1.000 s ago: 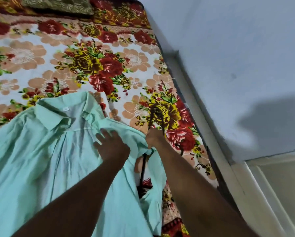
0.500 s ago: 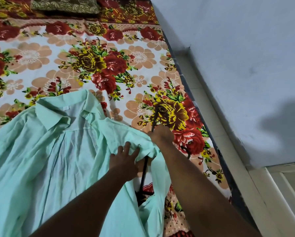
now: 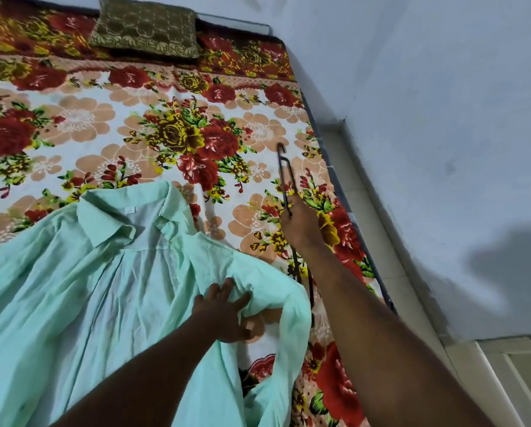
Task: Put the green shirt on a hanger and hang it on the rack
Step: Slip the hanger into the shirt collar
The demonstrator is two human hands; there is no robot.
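The green shirt [image 3: 104, 288] lies spread open, collar away from the person, on the near left part of a flower-printed bedsheet [image 3: 171, 118]; its lower part runs off the frame's edge. The left hand [image 3: 224, 315] bunches the shirt's right shoulder cloth between closed fingers. The right hand [image 3: 301, 223] is closed around a dark hanger [image 3: 285, 177] held above the sheet beside the shirt. Only its hook and a short stretch below the wrist show, so its body is probably hidden behind the forearm. Half a second ago that hand sat low against the shoulder; it is now higher and further right, the hook in clear view. A brown patterned pillow [image 3: 147, 29] sits at the bed's far end.
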